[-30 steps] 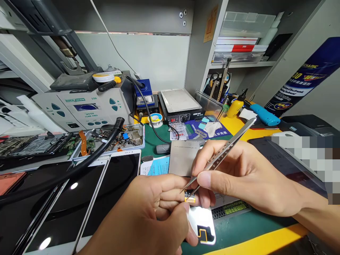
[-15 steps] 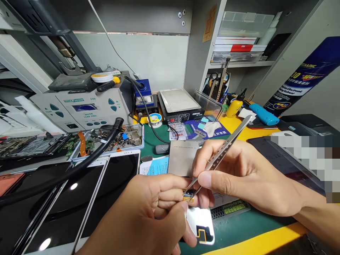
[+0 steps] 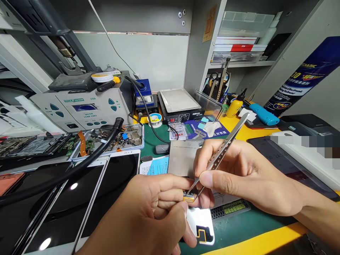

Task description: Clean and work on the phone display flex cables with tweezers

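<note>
My left hand (image 3: 159, 209) is closed, with a small black and orange flex cable piece (image 3: 188, 197) between thumb and fingers. My right hand (image 3: 247, 177) holds perforated metal tweezers (image 3: 222, 150) like a pen. Their two tips are slightly apart at the flex piece; I cannot tell whether they touch it. Below my left hand's fingers is a shiny white panel (image 3: 203, 216) with a black and orange trace at its corner. My left hand partly hides this panel. A grey metal plate (image 3: 180, 156) is behind my hands.
Phones and screens (image 3: 119, 170) lie to the left, crossed by a thick black hose (image 3: 87, 175). Behind stand a hot air station (image 3: 85, 106), a tray of circuit boards (image 3: 140, 141) and a heating plate (image 3: 180, 101). A dark screen (image 3: 265, 152) lies right, near a spray can (image 3: 300, 78).
The tweezers have shifted slightly, their tips moving a little to the right over the flex cable piece. The flex piece has tilted a bit. My left hand stays put.
</note>
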A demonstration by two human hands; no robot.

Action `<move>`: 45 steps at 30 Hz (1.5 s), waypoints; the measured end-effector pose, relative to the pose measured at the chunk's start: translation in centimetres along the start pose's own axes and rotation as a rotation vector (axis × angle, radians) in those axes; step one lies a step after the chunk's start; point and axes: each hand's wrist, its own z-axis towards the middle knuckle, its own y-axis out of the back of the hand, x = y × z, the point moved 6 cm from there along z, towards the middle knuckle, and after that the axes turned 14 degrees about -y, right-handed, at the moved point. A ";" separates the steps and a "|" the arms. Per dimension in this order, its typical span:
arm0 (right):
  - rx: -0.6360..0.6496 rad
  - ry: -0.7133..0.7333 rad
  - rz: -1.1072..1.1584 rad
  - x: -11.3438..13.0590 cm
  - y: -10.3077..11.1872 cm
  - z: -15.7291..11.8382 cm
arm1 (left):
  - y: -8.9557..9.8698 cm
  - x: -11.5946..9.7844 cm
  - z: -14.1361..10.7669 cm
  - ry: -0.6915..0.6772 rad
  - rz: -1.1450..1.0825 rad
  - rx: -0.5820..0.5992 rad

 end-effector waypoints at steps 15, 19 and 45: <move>0.006 0.010 0.013 0.1 -0.1 0.2 | -0.2 -0.1 0.4 -0.032 -0.173 0.023; 0.003 -0.001 0.010 0.0 -0.1 0.4 | -0.3 0.3 0.5 -0.055 -0.100 0.027; -0.001 -0.005 -0.003 0.0 -0.2 0.3 | -0.1 0.2 0.4 -0.007 -0.046 -0.011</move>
